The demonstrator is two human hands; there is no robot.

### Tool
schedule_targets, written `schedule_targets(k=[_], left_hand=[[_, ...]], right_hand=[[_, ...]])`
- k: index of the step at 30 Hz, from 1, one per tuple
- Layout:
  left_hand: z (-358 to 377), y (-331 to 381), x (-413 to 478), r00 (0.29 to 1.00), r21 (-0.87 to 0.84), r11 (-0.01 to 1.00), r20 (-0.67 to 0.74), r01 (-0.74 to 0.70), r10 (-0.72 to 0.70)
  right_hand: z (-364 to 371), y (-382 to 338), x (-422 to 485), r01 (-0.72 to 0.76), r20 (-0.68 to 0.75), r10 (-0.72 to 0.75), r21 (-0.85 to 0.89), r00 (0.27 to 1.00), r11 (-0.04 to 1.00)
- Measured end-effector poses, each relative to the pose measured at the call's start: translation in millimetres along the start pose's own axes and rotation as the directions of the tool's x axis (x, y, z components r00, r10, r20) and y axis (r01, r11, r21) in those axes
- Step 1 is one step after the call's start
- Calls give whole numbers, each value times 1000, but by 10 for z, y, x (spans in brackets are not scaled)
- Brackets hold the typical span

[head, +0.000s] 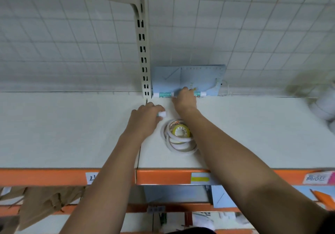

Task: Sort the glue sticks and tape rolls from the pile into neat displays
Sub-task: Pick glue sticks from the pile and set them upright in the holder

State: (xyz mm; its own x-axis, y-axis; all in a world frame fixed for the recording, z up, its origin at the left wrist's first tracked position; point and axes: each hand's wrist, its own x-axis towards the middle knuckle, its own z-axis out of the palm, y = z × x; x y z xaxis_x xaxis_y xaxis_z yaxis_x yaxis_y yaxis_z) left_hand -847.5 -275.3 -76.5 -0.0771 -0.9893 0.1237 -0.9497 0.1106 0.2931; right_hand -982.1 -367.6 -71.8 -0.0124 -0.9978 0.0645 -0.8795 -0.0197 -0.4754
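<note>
Two glue sticks lie end to end at the back of the white shelf [72, 134], against a pale blue board. One glue stick [164, 94] lies free on the left. My right hand [185, 100] grips the second glue stick [199, 94], whose white cap shows to the right of my fingers. My left hand [145, 118] holds a third glue stick [162, 114]; only its white end sticks out. A pile of tape rolls [178, 137], white rings with a yellow-cored roll on top, lies between my forearms.
The pale blue board [188, 78] leans on the gridded back wall. A slotted metal upright [143, 52] stands left of it. A blurred white object [322, 105] sits at the far right. The orange shelf edge [163, 176] carries labels; lower shelves hold other goods.
</note>
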Motion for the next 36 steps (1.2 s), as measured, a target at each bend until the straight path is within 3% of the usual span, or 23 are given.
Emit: schedule_targets(k=[5,9,13,18,25,31,36], left_hand=[[-67,112,67,996,4,998,-54,-66,66],[-98,475,105,979,26,982,-78,-187,189],[-37,1024,92,946,12,947,-48,-320,320],[96,1847,62,883,-55,882,4,-469,470],[480,3222,-122,761,-152,761,68,-631,645],[901,4522,-311,714,-212,722,127,-659,689],[1168,5507,-373,705,-269,700,98,-661,703]], right_hand=[[-205,235,-83,-54,35,55,-6,998,999],[-544,558,-474,27,-45,-27,-16,999,1000],[-906,1020,-964,-21,-85,20,-5,996,1000],[-1343,1683,-1463,-164,-178,160,-6,971,986],[-2055,2850,-2081,-347,-326,337,29,883,937],[-2621,3961,-2503,-394,-367,382,44,848,918],[-3131,4805,-2667,-409,-368,387,21,845,912]])
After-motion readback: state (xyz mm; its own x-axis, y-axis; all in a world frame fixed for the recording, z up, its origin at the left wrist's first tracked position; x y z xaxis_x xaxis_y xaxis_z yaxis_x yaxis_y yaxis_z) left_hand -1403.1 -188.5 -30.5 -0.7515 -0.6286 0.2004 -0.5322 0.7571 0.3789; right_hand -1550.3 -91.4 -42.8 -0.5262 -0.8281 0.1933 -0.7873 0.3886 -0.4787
